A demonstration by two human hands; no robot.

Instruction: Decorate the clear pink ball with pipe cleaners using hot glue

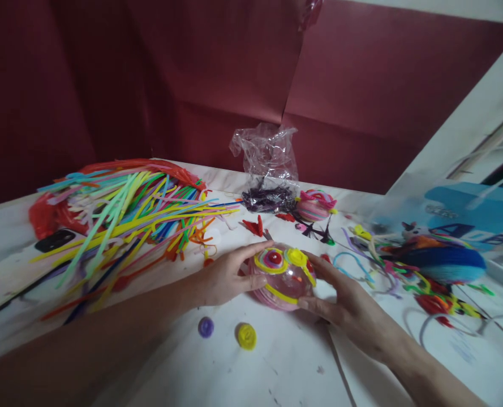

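Observation:
A round, clear pink ball (pixel 283 285) sits on the white table, decorated with coiled yellow, pink and red pipe cleaners that form eye-like rings and a yellow curved outline. My left hand (pixel 229 274) holds its left side, fingers over the top and thumb on the front. On the right side, my right hand (pixel 340 297) grips it with fingers behind and thumb at the lower front. Nearer to me lie a small purple coil (pixel 206 327) and a yellow coil (pixel 246 336).
Loose pipe cleaners (pixel 149 209) are heaped at the left over a phone (pixel 55 240). A clear plastic bag (pixel 270 161) and a pink wrapped ball (pixel 316 204) stand behind. At right are a blue ball (pixel 442 261), scattered pieces and a blue-white bag (pixel 484 212).

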